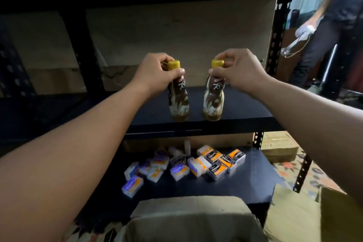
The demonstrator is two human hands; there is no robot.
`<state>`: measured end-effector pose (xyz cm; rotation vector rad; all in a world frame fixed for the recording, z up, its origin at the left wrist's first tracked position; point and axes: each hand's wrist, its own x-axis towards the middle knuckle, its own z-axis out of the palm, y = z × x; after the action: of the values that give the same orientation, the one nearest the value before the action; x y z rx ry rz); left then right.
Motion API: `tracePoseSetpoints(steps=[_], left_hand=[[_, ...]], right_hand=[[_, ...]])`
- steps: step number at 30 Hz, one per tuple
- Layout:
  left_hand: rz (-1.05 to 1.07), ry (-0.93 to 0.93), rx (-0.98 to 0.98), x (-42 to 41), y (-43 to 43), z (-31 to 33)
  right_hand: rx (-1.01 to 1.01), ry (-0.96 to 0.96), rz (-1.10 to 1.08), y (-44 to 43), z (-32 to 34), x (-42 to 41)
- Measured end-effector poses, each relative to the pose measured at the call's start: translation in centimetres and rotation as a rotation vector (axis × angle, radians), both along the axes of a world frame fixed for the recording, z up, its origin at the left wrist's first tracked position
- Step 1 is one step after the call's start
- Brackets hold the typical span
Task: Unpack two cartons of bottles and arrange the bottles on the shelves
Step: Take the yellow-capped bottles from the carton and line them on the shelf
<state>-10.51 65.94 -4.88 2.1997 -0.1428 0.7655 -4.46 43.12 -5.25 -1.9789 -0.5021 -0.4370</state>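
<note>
Fingers [174,71] of left hand [157,74] curl round the neck of the left brown-and-cream swirl plastic bottle with yellow cap [179,98], just under the cap. Bottle is over the front edge of the black metal shelf board [245,111], left of its middle. Base is at the board; can't tell if it bears weight yet.

Right twin bottle, same yellow cap [213,102], is also at the board's front edge, near the first but apart, no contact. Right hand [237,72] pinches its neck and cap the same way.

Key relation: each bottle hangs straight down from its own hand's fingers, long axis near upright, tops leaning slightly outward. Neither hand is nearer; symmetric. Bare board lies behind both bottles, so my guess is a push back from the edge, then release.

Print: "78" in white on both dark labels. Red strip above it is partly covered by fingers, unreadable.

Below the board: loose small packs [222,163], orange-black ones read "Charcoal"; purple ones blurred. Open tan cardboard carton [294,220] low, right of the board.
</note>
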Motion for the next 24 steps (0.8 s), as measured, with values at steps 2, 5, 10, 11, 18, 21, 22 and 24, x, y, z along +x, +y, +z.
tracePoseSetpoints(steps=[2, 5, 10, 11, 18, 21, 22, 24], left_hand=[[0.019, 0.006, 0.021, 1.9, -0.4, -0.1], [0.023, 0.052, 0.058, 4.8, -1.3, -0.6], [-0.03, 0.092, 0.079, 9.0, -4.4, -1.4], [-0.049, 0.101, 0.082, 9.8, -5.1, -1.3], [-0.139, 0.09, 0.116, 15.6, -9.6, -1.6], [-0.151, 0.068, 0.119, 18.2, -11.0, -1.9], [-0.157, 0.066, 0.121, 19.0, -11.5, -2.0], [-0.169, 0.061, 0.122, 20.6, -12.3, -2.1]], right_hand=[[-0.014, 0.009, -0.012, -0.2, -0.1, 1.3], [-0.042, 0.011, -0.035, -0.6, -1.0, 3.5], [-0.092, -0.034, -0.097, -2.2, -1.8, 7.6], [-0.106, -0.046, -0.108, -2.7, -1.8, 8.3], [-0.116, -0.071, -0.164, -7.2, -2.3, 13.7], [-0.114, -0.062, -0.169, -8.9, -2.4, 16.0], [-0.118, -0.061, -0.167, -9.4, -2.4, 16.7], [-0.13, -0.071, -0.161, -10.2, -2.3, 17.6]])
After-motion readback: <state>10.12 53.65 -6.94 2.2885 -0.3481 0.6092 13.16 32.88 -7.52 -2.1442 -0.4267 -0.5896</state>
